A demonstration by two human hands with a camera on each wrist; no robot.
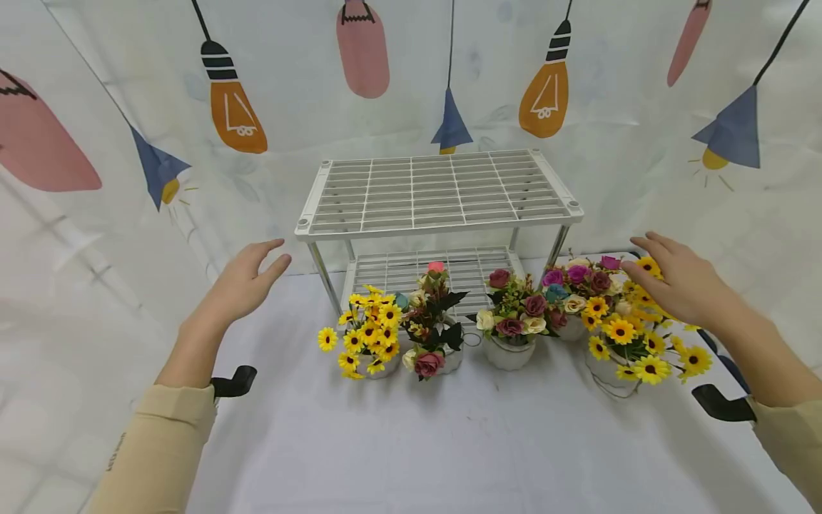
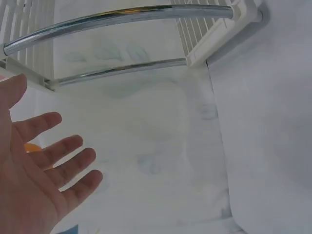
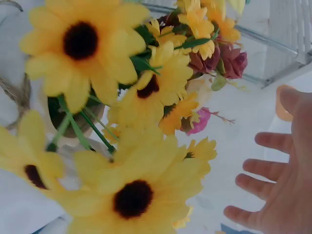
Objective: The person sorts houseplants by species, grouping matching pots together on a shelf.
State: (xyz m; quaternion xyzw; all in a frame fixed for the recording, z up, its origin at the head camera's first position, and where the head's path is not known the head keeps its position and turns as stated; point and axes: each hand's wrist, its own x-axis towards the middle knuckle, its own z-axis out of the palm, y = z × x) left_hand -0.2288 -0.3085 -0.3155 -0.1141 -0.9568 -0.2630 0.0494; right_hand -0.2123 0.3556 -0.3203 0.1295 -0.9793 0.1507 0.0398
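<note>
My left hand [image 1: 247, 280] hovers to the left of a white two-tier rack [image 1: 437, 193], fingers spread and holding nothing. In the left wrist view the palm and loose fingers of that hand [image 2: 44, 165] appear below the rack's metal posts [image 2: 122, 18]. On the other side, my right hand [image 1: 683, 282] is raised above a pot of yellow sunflowers [image 1: 632, 350], also holding nothing. The right wrist view has large sunflower blooms [image 3: 80, 41] close by, apart from the right hand's fingers [image 3: 265, 168].
Before the rack stand a small sunflower pot [image 1: 372, 335], a pot with dark leaves and a rose [image 1: 437, 328], and a pot of mixed roses [image 1: 510, 321]. Another pot of purple and cream flowers [image 1: 574, 289] sits behind the right sunflowers. A patterned curtain [image 1: 398, 121] hangs behind.
</note>
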